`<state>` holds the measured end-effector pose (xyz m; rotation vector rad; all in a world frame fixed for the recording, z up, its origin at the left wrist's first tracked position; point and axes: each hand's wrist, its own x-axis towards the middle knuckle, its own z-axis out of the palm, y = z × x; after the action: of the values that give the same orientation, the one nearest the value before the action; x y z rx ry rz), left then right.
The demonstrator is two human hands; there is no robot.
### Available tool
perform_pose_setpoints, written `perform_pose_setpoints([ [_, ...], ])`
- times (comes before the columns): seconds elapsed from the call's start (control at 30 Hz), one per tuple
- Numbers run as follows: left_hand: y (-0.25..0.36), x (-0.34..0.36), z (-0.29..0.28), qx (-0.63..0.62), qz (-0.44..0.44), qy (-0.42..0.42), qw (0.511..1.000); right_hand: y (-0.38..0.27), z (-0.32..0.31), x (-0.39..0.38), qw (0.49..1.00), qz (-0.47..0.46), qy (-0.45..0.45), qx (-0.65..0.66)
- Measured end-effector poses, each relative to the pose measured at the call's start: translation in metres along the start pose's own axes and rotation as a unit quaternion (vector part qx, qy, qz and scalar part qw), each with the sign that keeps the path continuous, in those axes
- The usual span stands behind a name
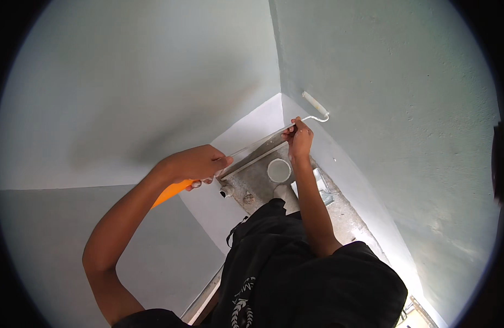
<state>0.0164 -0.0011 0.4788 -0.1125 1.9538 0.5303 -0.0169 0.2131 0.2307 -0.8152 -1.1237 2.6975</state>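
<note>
Left hand [201, 164] gripped the orange handle [173, 193], right hand [301, 138] closed on the rod [260, 140] near its bend, roller sleeve [316, 103] sat by the right wall [394, 82] (contact was hard to tell), so laying it flat under light, even pressure looked best.

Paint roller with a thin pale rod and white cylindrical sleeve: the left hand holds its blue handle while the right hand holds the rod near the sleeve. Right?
Not quite: in the head view, the handle is orange. The left hand holds it, while the right hand holds the thin pale rod near the white cylindrical sleeve.
</note>
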Motion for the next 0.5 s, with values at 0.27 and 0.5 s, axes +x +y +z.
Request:
perform_pose_setpoints([
  [0.27, 0.043, -0.003, -0.007, 0.051, -0.017, 0.035, 0.998, -0.023, -0.003, 0.001, 0.997, 0.066, 0.015, -0.033],
  [0.5, 0.030, -0.068, -0.011, 0.100, -0.026, 0.086, 0.991, -0.037, 0.005, -0.037, 0.996, 0.028, -0.073, 0.050],
])
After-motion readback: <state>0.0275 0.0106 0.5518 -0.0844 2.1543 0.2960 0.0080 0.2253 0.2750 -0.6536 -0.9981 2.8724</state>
